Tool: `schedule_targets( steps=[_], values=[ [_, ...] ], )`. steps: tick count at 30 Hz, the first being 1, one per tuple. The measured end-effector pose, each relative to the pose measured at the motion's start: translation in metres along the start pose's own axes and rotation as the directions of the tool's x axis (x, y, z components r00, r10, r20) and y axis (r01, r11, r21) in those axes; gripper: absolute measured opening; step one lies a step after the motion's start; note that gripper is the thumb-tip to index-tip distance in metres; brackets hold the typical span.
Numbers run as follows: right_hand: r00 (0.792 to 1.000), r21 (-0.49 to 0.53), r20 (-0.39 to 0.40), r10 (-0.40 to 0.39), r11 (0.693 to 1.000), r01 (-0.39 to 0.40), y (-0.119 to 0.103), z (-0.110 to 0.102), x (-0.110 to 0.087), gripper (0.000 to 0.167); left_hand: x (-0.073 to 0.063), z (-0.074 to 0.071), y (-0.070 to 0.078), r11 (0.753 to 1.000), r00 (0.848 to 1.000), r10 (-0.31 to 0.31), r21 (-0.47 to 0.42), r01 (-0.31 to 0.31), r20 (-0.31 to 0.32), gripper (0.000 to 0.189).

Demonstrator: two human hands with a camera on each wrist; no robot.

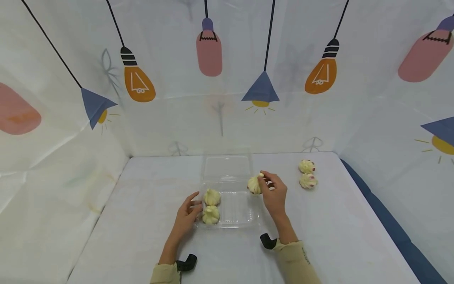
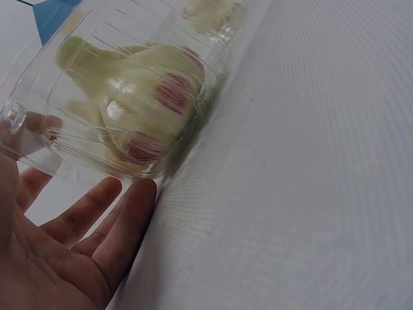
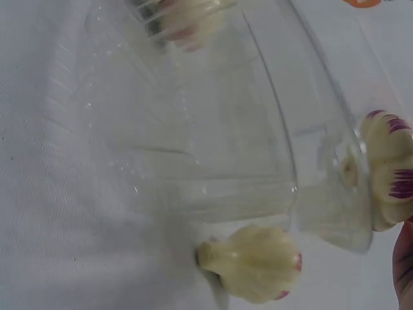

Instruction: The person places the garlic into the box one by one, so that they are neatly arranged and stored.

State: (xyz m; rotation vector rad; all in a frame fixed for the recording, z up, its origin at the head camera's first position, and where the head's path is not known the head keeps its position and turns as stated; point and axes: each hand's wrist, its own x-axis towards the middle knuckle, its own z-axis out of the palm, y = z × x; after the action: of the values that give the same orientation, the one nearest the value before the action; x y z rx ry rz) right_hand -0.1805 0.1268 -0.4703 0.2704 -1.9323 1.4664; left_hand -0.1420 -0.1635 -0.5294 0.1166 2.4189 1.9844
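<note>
A white backdrop is printed with hanging lamps in orange, pink and blue. The table, covered in white, is set before it. On the table, a clear plastic container with a ribbed floor is placed, its lid laid back toward the backdrop. Beige sleeves are worn on both arms.

The left hand is held at the container's left side, with the fingers loosely spread and slightly bent; whether the wall is touched by the fingertips cannot be told. The right hand is raised at the container's right edge, and a garlic bulb is pinched between its thumb and bent fingers.

The bulbs are pale cream, lobed and streaked with magenta, each narrowed to a short neck. Two bulbs are stood in a row along the container's left side. Two further bulbs are placed together near the table's far right corner.
</note>
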Motion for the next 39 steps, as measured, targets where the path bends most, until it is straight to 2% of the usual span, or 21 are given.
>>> schedule_targets(
  steps=[12,20,27,34,37,39],
  values=[
    [0.998,0.015,0.057,-0.017,1.000,0.016,-0.004,0.021,-0.005,0.016,-0.001,0.001,0.000,1.000,1.000,0.000,0.013,0.000,-0.009,0.050],
    [0.996,0.015,0.065,-0.061,0.998,0.060,-0.001,0.028,-0.009,0.019,0.000,0.001,-0.004,0.999,0.999,0.038,0.032,-0.038,-0.005,0.050],
    [0.994,0.016,0.089,-0.064,0.998,0.063,0.000,0.033,-0.012,0.020,0.000,0.001,-0.002,0.999,1.000,0.018,0.029,-0.018,0.003,0.050],
    [0.990,0.005,0.094,-0.101,0.995,0.101,0.001,0.040,-0.017,0.021,-0.001,0.001,-0.001,1.000,1.000,0.013,0.028,-0.014,0.004,0.050],
    [0.992,0.010,0.097,-0.085,0.996,0.085,0.001,0.043,-0.019,0.021,0.000,0.001,-0.002,1.000,1.000,0.016,0.023,-0.016,0.004,0.050],
    [0.993,0.014,0.105,-0.060,0.998,0.059,0.013,0.047,-0.022,0.021,0.000,0.001,-0.002,1.000,1.000,0.020,0.022,-0.020,0.006,0.050]
  ],
)
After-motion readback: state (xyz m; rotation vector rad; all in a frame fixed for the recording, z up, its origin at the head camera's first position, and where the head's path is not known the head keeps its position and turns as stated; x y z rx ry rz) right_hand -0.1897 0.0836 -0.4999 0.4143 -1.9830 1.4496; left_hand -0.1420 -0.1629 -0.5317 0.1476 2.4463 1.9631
